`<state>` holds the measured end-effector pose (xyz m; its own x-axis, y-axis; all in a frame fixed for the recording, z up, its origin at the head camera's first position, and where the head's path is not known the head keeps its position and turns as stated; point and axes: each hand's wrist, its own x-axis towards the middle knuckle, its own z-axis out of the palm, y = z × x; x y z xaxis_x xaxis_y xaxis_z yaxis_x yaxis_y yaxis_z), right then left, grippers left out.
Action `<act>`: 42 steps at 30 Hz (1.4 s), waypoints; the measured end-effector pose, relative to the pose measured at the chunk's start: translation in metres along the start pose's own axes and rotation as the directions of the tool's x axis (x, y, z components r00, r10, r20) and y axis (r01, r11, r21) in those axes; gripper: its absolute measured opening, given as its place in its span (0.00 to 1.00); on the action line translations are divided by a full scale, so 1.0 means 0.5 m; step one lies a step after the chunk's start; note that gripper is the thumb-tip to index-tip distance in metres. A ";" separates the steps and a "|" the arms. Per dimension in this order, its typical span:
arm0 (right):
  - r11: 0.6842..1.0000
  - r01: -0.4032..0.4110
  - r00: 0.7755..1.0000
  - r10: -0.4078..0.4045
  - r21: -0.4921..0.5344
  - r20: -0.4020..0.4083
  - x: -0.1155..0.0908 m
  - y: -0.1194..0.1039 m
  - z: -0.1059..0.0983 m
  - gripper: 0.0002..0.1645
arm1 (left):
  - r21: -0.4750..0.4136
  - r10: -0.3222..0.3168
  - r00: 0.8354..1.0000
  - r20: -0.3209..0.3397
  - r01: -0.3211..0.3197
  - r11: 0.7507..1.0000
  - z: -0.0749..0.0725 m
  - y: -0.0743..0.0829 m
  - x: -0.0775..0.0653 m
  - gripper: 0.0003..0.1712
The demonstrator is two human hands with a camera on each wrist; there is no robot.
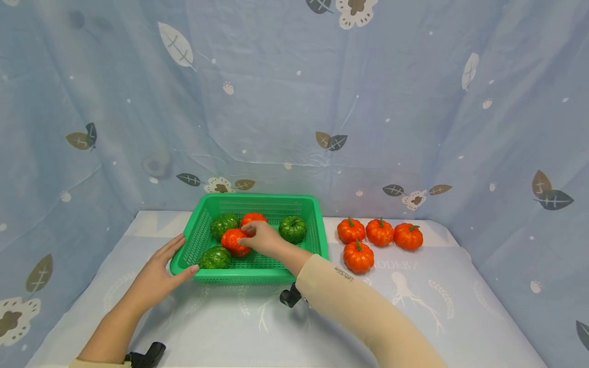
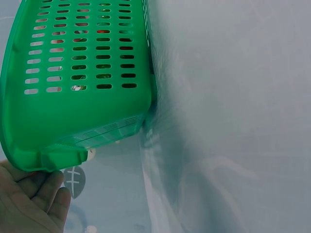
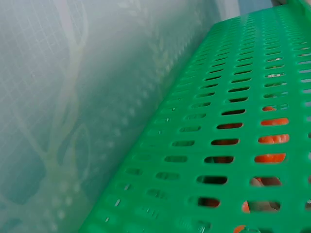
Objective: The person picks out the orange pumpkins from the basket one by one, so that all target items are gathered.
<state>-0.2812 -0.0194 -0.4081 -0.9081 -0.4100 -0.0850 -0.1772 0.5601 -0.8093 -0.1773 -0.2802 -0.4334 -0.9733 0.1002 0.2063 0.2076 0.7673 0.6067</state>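
Note:
My right hand [image 1: 267, 239] reaches into the green plastic basket [image 1: 248, 276] and holds a small orange pumpkin [image 1: 233, 243] between thumb and fingers. At the basket's front left corner, my left hand [image 1: 161, 273] grips the rim, thumb over the front edge and fingers along the left side. The left wrist view has those fingers [image 2: 51, 191] bent under the rim. Green pumpkins lie inside at back left [image 1: 224, 225], front left [image 1: 215, 258] and right [image 1: 292, 229]. Another orange pumpkin [image 1: 253, 219] sits at the back, partly hidden. Through the slots, the right wrist view shows orange [image 3: 273, 139].
Several orange pumpkins stand on the table right of the basket, one [image 1: 358, 256] nearer than the back row [image 1: 379, 232]. A pale printed cloth [image 1: 221, 327] covers the table. Blue patterned curtain [image 1: 276, 102] rises behind and at both sides.

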 end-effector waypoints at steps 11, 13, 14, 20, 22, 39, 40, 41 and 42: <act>0.998 -0.032 0.999 0.033 0.058 -0.021 0.015 0.011 0.011 0.26 | -0.004 0.006 1.000 0.002 -0.006 1.000 0.006 0.000 0.004 0.54; 0.998 -0.025 1.000 0.026 0.058 -0.015 0.018 0.013 0.013 0.27 | -0.001 0.004 1.000 0.002 -0.004 1.000 0.004 0.000 0.004 0.54; 0.998 -0.022 1.000 0.023 0.055 -0.014 0.019 0.014 0.014 0.27 | 0.000 0.005 1.000 0.002 -0.005 1.000 0.004 0.000 0.004 0.54; 0.999 -0.019 1.000 0.019 0.035 -0.016 0.021 0.017 0.016 0.25 | 0.004 0.004 1.000 0.007 -0.004 1.000 0.003 -0.001 0.004 0.54; 0.999 -0.016 1.000 0.017 0.033 -0.018 0.022 0.019 0.018 0.24 | 0.005 0.001 1.000 0.010 -0.001 1.000 0.002 0.000 0.003 0.54; 1.000 -0.018 1.000 0.018 0.001 -0.009 0.025 0.019 0.022 0.26 | 0.016 -0.005 1.000 0.008 0.005 1.000 -0.002 0.009 -0.002 0.54; 1.000 -0.018 1.000 0.018 0.003 -0.004 0.024 0.018 0.021 0.27 | 0.017 -0.005 1.000 0.008 0.005 1.000 -0.001 0.008 -0.002 0.54; 1.000 -0.019 1.000 0.019 0.006 0.002 0.023 0.018 0.021 0.27 | 0.018 -0.006 1.000 0.007 0.006 1.000 -0.001 0.007 -0.002 0.54; 1.000 -0.021 1.000 0.020 0.011 0.007 0.023 0.017 0.020 0.28 | 0.020 -0.007 1.000 0.006 0.006 1.000 -0.001 0.007 -0.001 0.54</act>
<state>-0.2892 -0.0265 -0.4218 -0.9087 -0.4037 -0.1058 -0.1544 0.5606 -0.8136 -0.1760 -0.2779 -0.4311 -0.9753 0.0990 0.1976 0.1993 0.7804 0.5926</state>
